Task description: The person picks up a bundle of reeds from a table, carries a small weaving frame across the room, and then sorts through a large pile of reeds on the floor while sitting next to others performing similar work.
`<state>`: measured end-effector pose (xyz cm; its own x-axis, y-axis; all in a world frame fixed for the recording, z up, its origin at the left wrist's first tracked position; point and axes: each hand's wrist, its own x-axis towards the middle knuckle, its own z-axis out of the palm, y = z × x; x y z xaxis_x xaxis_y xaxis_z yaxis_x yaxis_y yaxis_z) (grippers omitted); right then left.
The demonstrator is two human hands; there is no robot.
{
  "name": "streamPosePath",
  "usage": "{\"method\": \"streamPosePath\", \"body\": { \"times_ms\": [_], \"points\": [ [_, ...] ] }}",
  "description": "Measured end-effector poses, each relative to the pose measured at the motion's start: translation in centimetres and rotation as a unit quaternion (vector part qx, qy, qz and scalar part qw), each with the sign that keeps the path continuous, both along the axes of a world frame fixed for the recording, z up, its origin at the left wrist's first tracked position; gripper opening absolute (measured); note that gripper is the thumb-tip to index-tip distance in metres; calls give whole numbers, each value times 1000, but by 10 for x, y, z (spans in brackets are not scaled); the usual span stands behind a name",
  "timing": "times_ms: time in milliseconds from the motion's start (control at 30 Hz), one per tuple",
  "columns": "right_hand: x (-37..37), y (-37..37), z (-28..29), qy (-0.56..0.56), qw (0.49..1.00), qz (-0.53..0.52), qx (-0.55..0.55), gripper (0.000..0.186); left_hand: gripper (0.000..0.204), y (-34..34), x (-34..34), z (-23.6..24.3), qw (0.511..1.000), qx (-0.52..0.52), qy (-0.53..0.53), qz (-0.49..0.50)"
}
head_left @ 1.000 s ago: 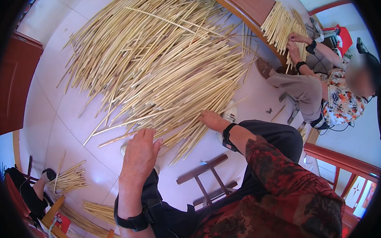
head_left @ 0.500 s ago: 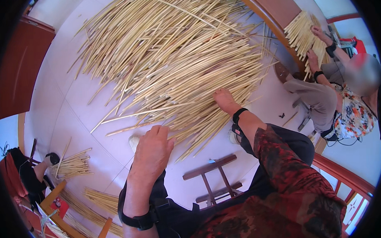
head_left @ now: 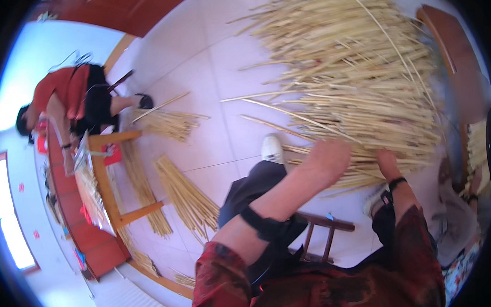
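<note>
A wide heap of long, thin, pale-yellow sticks lies on the floor in front of me, most of them running roughly side to side. Over the near part of the heap is my left hand, its back toward me and its fingers hidden and blurred. My right hand is close beside it on the right, reaching down to the near edge of the sticks. Its fingertips are lost among them, so what it grips, if anything, does not show.
A small brown wooden stool stands between my legs. Stick bundles lie on the left floor near a wooden frame. One person bends at the far left; another person's grey trouser leg is at the right, beside a brown wooden piece.
The view has swung left, so the heap now lies farther right and the left-hand person shows more fully. My left hand has come over the sticks, nearer my right hand.
</note>
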<state>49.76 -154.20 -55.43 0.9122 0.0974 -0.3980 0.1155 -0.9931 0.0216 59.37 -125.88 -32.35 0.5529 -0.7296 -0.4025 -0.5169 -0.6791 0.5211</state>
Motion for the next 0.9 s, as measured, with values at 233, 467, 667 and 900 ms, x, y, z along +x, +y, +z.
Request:
{"method": "streamPosePath", "body": {
  "times_ms": [233, 467, 667, 900],
  "points": [
    [16, 27, 78, 20, 988, 56, 140, 9, 24, -1, -3, 8, 996, -46, -28, 68],
    [39, 75, 174, -161, 882, -3, 443, 20, 28, 4, -3, 11, 935, -234, 160, 212],
    [31, 138, 269, 43, 777, -106, 619, 22, 20, 36, -39, 66, 743, -490, 275, 365],
    [0, 164, 296, 108, 775, -49, 621, 26, 15, 73, -100, 81, 616, -625, 243, 414]
  ]
}}
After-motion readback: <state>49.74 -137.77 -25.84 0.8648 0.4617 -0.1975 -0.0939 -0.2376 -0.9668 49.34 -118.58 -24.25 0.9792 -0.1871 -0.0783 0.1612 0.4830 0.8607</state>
